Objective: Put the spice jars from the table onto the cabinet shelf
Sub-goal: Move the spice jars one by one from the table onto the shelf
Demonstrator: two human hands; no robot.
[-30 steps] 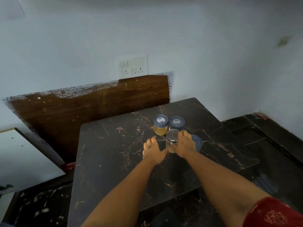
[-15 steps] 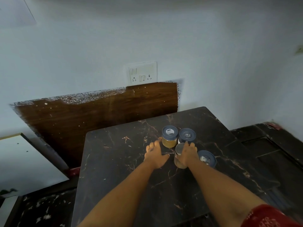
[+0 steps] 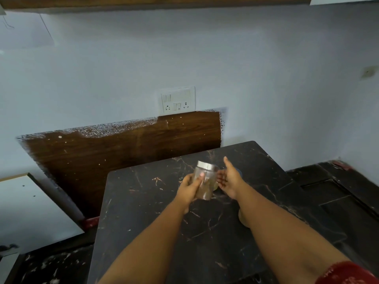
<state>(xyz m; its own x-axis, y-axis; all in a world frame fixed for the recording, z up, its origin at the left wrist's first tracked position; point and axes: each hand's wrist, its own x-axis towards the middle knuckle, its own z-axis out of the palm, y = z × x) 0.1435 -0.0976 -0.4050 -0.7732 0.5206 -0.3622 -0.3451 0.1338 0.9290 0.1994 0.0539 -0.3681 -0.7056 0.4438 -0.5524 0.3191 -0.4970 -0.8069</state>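
A clear glass spice jar (image 3: 206,181) with a silver lid and brown contents is held tilted above the dark marble table (image 3: 143,212). My left hand (image 3: 189,188) grips it from the left side. My right hand (image 3: 229,179) hovers just to its right with fingers spread, palm facing the jar, apart from it. Behind the right hand a sliver of a blue-lidded jar (image 3: 239,173) shows. Part of another jar (image 3: 243,219) peeks out under my right forearm. The other jars are hidden by my hands.
A wooden cabinet underside (image 3: 155,2) runs along the top edge. A switch and socket plate (image 3: 177,100) sits on the blue wall above a brown wooden board (image 3: 123,148). A white panel (image 3: 26,208) leans at the left. Dark floor lies to the right.
The silver-lidded jar has passed from my right hand to my left and been lifted off the table. My right hand has let go and opened. The view has tilted upward.
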